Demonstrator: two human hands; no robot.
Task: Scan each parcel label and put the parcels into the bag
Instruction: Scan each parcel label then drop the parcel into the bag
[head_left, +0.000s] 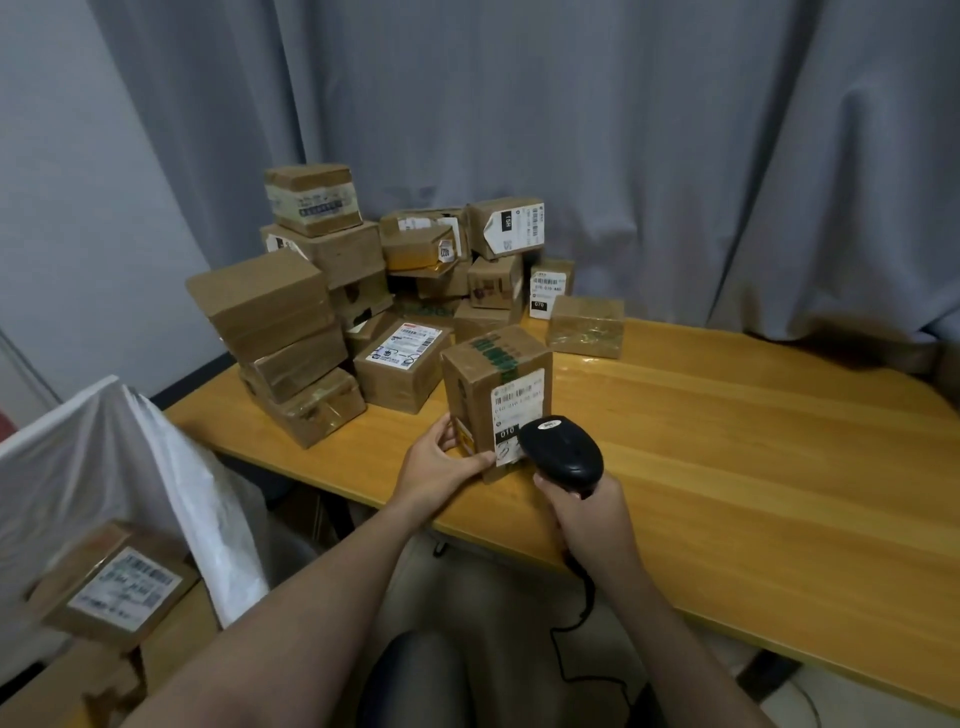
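Head view: you are steadying an upright parcel (493, 395) near the table's (727, 467) front edge. Your left hand (441, 457) is gripping its lower corner with fingers (475, 458) clamped on, and your right hand (587, 514) is wrapping the scanner (563, 449), which is aimed at the label (517, 410). One box (119, 587) is already lying in the bag (130, 467) at your left. A large pile (322, 291) is waiting behind. Bare table is lying to your right, and the way to the bag is crossing the table's left corner.

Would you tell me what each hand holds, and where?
Left hand grips the upright parcel at its lower near corner; right hand grips the scanner by its handle.
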